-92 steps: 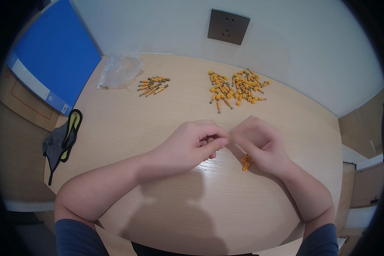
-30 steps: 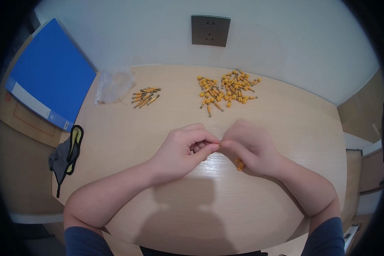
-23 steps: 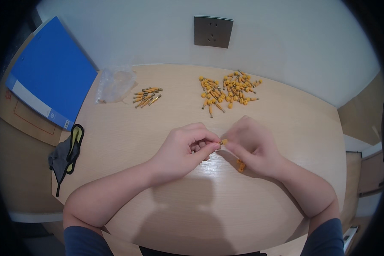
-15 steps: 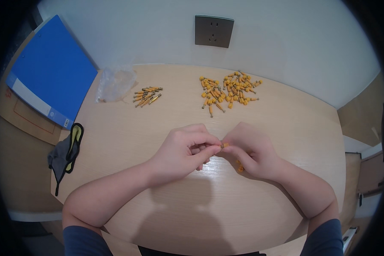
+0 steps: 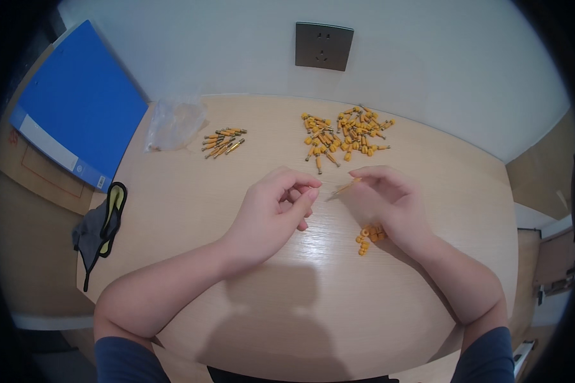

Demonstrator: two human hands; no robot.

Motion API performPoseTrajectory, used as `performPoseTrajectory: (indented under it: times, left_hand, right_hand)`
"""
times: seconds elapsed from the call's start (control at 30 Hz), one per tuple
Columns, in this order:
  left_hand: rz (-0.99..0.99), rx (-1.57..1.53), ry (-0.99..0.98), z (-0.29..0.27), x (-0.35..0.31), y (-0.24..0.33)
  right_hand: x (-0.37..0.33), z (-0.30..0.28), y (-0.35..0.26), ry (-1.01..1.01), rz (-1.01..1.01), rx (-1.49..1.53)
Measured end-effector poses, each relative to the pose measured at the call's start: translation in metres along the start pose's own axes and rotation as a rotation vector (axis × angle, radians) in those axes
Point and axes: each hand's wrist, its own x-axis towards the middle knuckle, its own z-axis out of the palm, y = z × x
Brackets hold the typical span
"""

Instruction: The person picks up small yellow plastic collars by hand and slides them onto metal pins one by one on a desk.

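A thin orange-and-metal connecting bolt (image 5: 342, 190), smeared by motion, slants between my two hands above the table. My right hand (image 5: 395, 201) has its index finger and thumb at the upper end of this bolt. The fingers of my left hand (image 5: 271, 204) are curled, with thumb and index tip close together; whether something small is between them cannot be made out. Below the right palm lie several small orange plastic caps (image 5: 365, 237) on the table.
Capped yellow bolts (image 5: 351, 131) make a large heap at the back. Bolts without caps (image 5: 223, 142) lie in a smaller group on the left, beside a clear plastic bag (image 5: 174, 124). A blue folder (image 5: 80, 96) and a grey fabric item (image 5: 99, 226) sit along the left edge.
My hands have moved apart from where their fingertips met. The right hand has moved up and away, with the bolt near its fingers, uncovering more orange caps.
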Motion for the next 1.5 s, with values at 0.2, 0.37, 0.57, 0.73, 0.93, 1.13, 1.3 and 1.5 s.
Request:
performPoseTrajectory:
  times: [0.2, 0.37, 0.57, 0.73, 0.93, 1.13, 1.3, 1.5]
  left_hand:
    - [-0.011, -0.087, 0.106, 0.001, 0.0, -0.003]
    - [0.22, 0.438, 0.364, -0.02, 0.012, 0.004]
    - [0.585, 1.228, 0.427, -0.043, 0.02, -0.007]
    - [0.471, 1.58, 0.453, -0.051, 0.024, -0.016]
    - [0.522, 1.661, 0.458, -0.049, 0.021, -0.011]
    - [0.482, 1.691, 0.472, -0.048, 0.02, -0.012]
    - [0.38, 1.627, 0.355, -0.044, 0.017, -0.005]
    - [0.273, 1.585, 0.363, -0.043, 0.015, -0.004]
  right_hand:
    - [0.001, -0.004, 0.009, 0.008, 0.056, 0.041]
    - [0.003, 0.005, 0.001, 0.081, 0.045, 0.214]
    - [-0.001, -0.001, 0.007, -0.022, 0.107, 0.105]
    - [-0.002, -0.005, 0.01, 0.009, 0.08, -0.101]
    - [-0.004, -0.005, 0.009, -0.047, -0.262, -0.659]
    - [-0.011, 0.0, 0.001, -0.075, -0.297, -0.884]
    - [-0.01, 0.001, 0.003, -0.086, -0.335, -0.966]
    - [-0.01, 0.001, 0.006, -0.127, -0.374, -0.909]
